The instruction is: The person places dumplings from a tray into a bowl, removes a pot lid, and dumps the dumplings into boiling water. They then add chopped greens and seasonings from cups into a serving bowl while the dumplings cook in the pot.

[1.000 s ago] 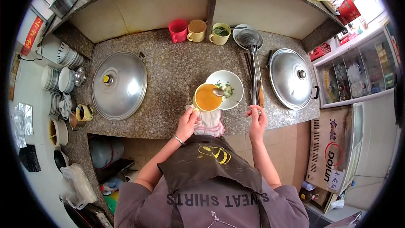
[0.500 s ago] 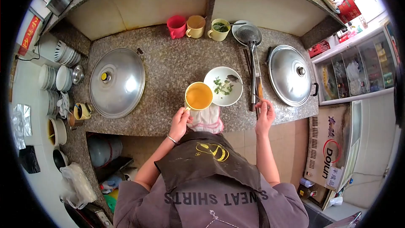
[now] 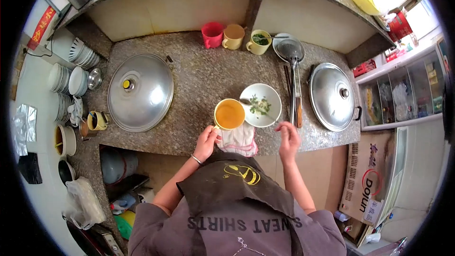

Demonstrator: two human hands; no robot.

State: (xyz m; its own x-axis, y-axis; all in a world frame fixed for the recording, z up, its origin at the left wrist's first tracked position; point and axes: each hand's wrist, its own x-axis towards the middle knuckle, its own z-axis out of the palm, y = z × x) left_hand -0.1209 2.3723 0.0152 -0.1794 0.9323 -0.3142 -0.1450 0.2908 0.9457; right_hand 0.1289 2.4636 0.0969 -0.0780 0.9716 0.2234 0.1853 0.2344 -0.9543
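My left hand (image 3: 205,142) is closed on the handle of a yellow mug (image 3: 230,114) holding amber liquid. The mug is level, beside the near left rim of a white bowl (image 3: 277,99). Chopped green herbs lie in that bowl, and the dark head of a spoon (image 3: 245,101) rests at its left inner side. Just off the bowl's lower right rim, my right hand (image 3: 288,141) has its fingers pinched on the spoon's thin handle, which is faint and slightly blurred. A white cloth (image 3: 238,140) with a pink edge lies under the mug on the counter.
Domed metal lids stand left (image 3: 141,92) and right (image 3: 332,97). A strainer (image 3: 289,50) and long-handled tools lie right of the bowl. At the back are a red mug (image 3: 212,35), a tan mug (image 3: 233,37) and a mug of greens (image 3: 259,42). Stacked plates (image 3: 59,77) line the left.
The spoon head has moved from the bowl's upper right to its left side. My right hand has come left and down, nearer the bowl. The view has shifted slightly.
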